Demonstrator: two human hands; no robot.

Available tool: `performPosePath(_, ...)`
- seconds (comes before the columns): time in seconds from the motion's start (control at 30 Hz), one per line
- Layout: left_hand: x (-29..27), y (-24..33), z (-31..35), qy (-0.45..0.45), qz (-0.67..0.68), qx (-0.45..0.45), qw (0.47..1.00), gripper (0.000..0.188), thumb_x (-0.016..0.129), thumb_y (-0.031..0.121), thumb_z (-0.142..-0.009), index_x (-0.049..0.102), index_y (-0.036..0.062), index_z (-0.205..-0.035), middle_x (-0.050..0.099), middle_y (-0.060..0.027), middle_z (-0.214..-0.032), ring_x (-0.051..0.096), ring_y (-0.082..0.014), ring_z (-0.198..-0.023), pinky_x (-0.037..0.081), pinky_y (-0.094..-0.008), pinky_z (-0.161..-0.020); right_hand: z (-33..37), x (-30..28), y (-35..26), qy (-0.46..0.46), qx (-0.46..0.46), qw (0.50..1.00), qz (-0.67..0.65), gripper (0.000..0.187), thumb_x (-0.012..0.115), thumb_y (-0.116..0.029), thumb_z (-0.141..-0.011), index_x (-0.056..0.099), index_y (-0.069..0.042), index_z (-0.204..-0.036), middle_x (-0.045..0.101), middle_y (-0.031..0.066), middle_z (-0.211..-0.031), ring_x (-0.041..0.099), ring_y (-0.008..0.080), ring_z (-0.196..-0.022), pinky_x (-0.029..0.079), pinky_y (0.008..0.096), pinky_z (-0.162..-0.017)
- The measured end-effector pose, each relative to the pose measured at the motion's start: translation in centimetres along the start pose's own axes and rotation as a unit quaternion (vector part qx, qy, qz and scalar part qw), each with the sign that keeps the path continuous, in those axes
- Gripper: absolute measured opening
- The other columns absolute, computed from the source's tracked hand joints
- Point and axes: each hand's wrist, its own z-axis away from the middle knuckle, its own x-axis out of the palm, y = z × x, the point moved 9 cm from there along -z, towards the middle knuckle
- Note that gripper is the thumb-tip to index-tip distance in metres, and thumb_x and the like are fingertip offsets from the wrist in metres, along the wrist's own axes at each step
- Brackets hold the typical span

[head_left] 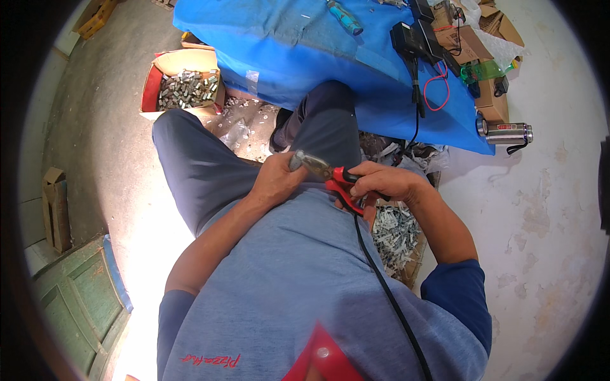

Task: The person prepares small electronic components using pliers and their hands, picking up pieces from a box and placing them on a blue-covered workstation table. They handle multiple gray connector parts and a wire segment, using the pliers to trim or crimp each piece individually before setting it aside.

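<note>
1. Left hand (277,178): fingers closed on a small grey piece (296,160), held over the lap at the tip of the pliers (338,174).
2. Right hand (389,182): wrapped around the red-and-black handles, which stand somewhat apart; jaws point toward the left hand.
3. Good practice, as judged: pinch the piece far back, fingertips clear of the jaws; line it up squarely before squeezing; press steadily, wrist straight.
4. Caution: the black cable (385,278) hangs just below the handles and is best held away from them.
5. Hard to make out: whether the jaws bite the piece cannot be told; it is perhaps metal. Left fingers hide most of it; the right palm covers part of the handles.
</note>
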Motion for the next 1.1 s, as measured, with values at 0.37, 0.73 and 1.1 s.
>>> performPosePath(0.37, -0.1, -0.4, -0.1, 0.012, 0.003, -0.002, 1.0, 0.02, 0.062, 0.015, -0.09, 0.063, -0.0031, -0.083, 0.055, 0.0022, -0.063, 0.046, -0.0057, -0.06, 0.039, -0.0289, -0.052, -0.4, -0.7, 0.8, 0.026, 0.016, 0.999, 0.031, 0.046, 0.06, -0.026, -0.076, 0.064, 0.001, -0.113, 0.069, 0.0119, -0.103, 0.068, 0.02, -0.075, 0.058, 0.0301, -0.056)
performPosePath(0.73, -0.6, 0.1, -0.1, 0.05, -0.115, 0.029, 0.992, 0.018, 0.063, 0.015, -0.085, 0.066, -0.0026, -0.089, 0.06, -0.0121, -0.063, 0.053, -0.0157, -0.056, 0.044, -0.0348, -0.056, -0.1, -0.4, 0.2, 0.056, 0.036, 0.993, 0.097, 0.043, 0.061, -0.029, -0.077, 0.066, -0.001, -0.109, 0.068, 0.0086, -0.096, 0.066, 0.0189, -0.073, 0.056, 0.0283, -0.059)
performPosePath(1.1, -0.4, -0.4, -0.3, 0.036, -0.117, 0.015, 0.992, 0.021, 0.064, 0.017, -0.086, 0.067, -0.0032, -0.092, 0.061, -0.0127, -0.065, 0.056, -0.016, -0.058, 0.046, -0.0351, -0.057, 0.3, 0.2, -0.7, 0.0, -0.016, 1.0, 0.024, 0.039, 0.058, -0.024, -0.077, 0.067, 0.002, -0.104, 0.068, 0.0091, -0.093, 0.066, 0.0174, -0.078, 0.058, 0.0289, -0.06)
